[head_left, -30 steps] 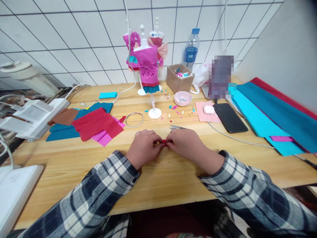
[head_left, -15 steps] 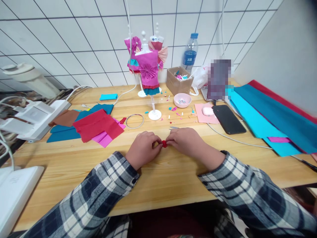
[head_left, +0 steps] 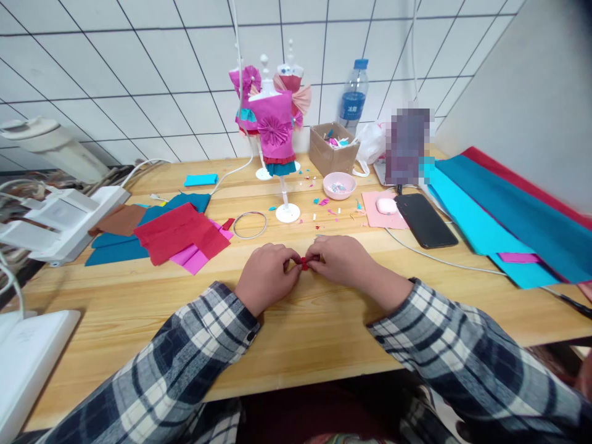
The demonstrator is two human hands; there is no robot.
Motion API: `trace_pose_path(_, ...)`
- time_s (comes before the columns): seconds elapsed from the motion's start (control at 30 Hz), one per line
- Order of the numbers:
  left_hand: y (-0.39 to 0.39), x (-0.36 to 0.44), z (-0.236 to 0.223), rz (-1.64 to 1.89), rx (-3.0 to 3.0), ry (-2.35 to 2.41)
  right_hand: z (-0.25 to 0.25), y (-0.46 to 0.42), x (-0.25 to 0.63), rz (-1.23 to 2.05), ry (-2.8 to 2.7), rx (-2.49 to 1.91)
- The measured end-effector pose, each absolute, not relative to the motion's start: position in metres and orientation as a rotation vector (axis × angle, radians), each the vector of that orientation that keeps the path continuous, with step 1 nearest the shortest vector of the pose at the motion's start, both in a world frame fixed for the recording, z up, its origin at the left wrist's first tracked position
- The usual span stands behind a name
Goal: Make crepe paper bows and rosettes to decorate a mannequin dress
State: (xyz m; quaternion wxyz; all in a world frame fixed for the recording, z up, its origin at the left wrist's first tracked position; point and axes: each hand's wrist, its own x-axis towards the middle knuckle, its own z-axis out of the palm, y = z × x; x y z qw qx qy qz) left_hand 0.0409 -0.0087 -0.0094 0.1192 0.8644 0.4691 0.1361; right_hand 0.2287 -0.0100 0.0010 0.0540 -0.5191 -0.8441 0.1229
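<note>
Between my fingertips is a small red piece of crepe paper (head_left: 304, 264), largely covered by the fingers. My left hand (head_left: 269, 275) pinches its left side, and my right hand (head_left: 341, 262) pinches its right side. Both hands are low over the wooden table (head_left: 296, 345). Beyond them stands a small white dress form (head_left: 287, 213) wearing a magenta paper top (head_left: 272, 111) with a pleated rosette and a red and teal ruffled hem. A metal ring (head_left: 250, 225) lies past my left hand. Behind my right hand, a bit of a grey tool tip shows.
Red crepe sheets (head_left: 178, 231) overlap teal, brown and magenta ones at left. Paper scraps surround a pink bowl (head_left: 340, 185) near a cardboard box (head_left: 330, 157). At right lie a black phone (head_left: 425, 220) and long teal sheets (head_left: 513, 203). A power strip (head_left: 69, 225) sits far left.
My right hand has shifted slightly left, its fingers closer to the left ones, covering more of the red paper and the grey tool tip. The whole view has drifted a little.
</note>
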Motion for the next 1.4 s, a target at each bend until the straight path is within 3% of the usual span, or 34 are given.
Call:
trace_pose_path(0.43, -0.004, 0.035, -0.01, 0.501, 2.465, 1.289, -0.001, -0.005, 0.232, 0.672, -2.364, -1.487)
trace_pose_path(0.7, -0.005, 0.034, -0.007, 0.458, 2.562, 1.245, 0.002, -0.007, 0.23, 0.544, -2.471, -1.473)
trace_pose_path(1.1, -0.006, 0.027, 0.002, 0.724, 2.504, 1.002, -0.005, 0.0, 0.238, 1.455, -1.983, -1.275)
trace_pose_path(1.4, -0.006, 0.03, 0.002, 0.791, 2.231, 1.146, -0.001, -0.008, 0.226, 1.164, -1.862, -1.387)
